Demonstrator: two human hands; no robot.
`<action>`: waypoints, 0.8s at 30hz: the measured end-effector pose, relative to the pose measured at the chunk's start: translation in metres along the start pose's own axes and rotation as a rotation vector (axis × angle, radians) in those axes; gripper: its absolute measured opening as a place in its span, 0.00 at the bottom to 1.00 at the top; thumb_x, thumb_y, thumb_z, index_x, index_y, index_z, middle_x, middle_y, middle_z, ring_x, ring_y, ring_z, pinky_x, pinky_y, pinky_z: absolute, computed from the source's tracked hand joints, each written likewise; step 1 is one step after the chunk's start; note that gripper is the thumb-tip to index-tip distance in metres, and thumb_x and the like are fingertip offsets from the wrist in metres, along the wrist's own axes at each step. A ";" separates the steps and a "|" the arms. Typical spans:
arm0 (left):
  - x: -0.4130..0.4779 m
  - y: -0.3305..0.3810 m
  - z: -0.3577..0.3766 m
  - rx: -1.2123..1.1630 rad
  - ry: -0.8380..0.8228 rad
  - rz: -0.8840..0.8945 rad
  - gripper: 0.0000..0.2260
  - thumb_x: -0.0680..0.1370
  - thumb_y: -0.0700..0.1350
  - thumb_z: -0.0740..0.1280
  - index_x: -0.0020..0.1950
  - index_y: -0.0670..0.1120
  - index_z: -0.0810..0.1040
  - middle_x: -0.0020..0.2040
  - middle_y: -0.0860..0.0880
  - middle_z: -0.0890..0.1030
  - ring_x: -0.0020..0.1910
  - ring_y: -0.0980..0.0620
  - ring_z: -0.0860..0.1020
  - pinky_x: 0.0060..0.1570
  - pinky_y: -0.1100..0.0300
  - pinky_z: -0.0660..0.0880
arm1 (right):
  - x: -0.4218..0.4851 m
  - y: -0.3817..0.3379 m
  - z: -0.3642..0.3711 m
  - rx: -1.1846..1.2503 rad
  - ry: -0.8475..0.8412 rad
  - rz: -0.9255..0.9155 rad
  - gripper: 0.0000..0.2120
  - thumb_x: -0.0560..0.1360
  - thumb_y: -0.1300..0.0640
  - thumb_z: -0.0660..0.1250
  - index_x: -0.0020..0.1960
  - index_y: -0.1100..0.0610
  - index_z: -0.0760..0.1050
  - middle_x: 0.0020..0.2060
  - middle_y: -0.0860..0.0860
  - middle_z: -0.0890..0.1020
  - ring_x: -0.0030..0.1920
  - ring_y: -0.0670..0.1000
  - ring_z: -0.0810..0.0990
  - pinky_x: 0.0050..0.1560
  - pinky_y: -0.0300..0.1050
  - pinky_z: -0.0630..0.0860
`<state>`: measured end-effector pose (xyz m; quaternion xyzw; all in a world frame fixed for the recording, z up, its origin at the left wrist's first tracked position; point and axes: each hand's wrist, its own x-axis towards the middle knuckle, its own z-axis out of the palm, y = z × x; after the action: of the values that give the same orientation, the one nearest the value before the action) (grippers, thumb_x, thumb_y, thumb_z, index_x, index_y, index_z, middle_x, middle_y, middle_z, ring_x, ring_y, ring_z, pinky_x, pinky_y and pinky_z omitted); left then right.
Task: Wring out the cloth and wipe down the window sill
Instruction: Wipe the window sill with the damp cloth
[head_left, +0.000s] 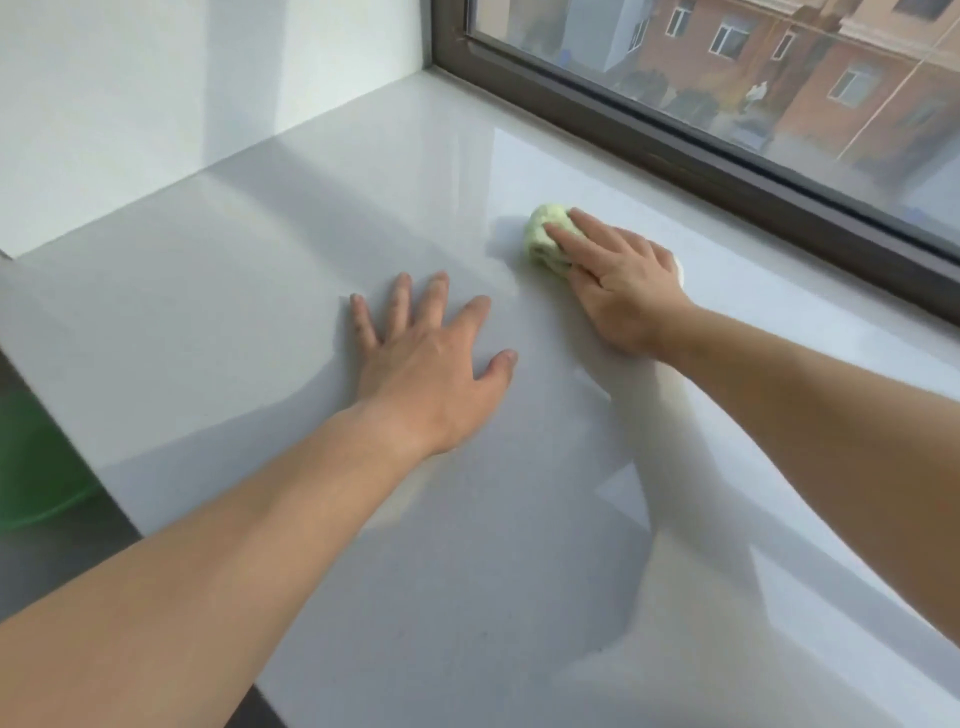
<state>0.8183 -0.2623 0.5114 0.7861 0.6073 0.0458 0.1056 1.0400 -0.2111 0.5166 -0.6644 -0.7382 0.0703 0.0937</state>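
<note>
A wide, glossy white window sill (270, 291) fills most of the view. A bunched pale green cloth (543, 240) lies on it near the window. My right hand (618, 280) presses down on the cloth with straight fingers, covering its right part. My left hand (431, 358) rests flat on the sill with fingers spread, a short way to the left of the cloth and holding nothing.
A dark window frame (675, 156) runs along the sill's far right side, with glass above it. A white wall (156, 104) closes the sill's far left end. Below the sill's left edge sits a green basin (36, 467) on the floor.
</note>
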 end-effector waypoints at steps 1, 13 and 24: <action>0.002 0.004 0.002 0.006 0.000 -0.021 0.28 0.77 0.67 0.51 0.76 0.60 0.56 0.80 0.49 0.49 0.78 0.42 0.41 0.70 0.32 0.37 | 0.016 0.009 -0.003 -0.005 0.006 0.094 0.22 0.82 0.47 0.49 0.76 0.35 0.56 0.79 0.41 0.54 0.77 0.53 0.54 0.74 0.53 0.47; 0.004 0.013 0.015 0.092 0.059 -0.071 0.31 0.74 0.70 0.45 0.76 0.64 0.49 0.81 0.49 0.46 0.78 0.41 0.40 0.70 0.30 0.38 | 0.075 0.050 -0.011 -0.039 -0.013 0.159 0.23 0.82 0.41 0.45 0.77 0.37 0.53 0.79 0.43 0.53 0.77 0.56 0.54 0.74 0.55 0.49; 0.005 0.014 0.014 0.111 0.065 -0.071 0.32 0.73 0.70 0.44 0.76 0.63 0.50 0.81 0.49 0.48 0.78 0.41 0.41 0.70 0.30 0.40 | 0.061 0.074 -0.013 -0.081 0.056 0.306 0.24 0.80 0.46 0.48 0.76 0.40 0.55 0.79 0.47 0.55 0.74 0.60 0.58 0.73 0.57 0.52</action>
<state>0.8355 -0.2622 0.5000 0.7667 0.6397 0.0338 0.0436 1.1089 -0.1423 0.5154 -0.7741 -0.6274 0.0355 0.0758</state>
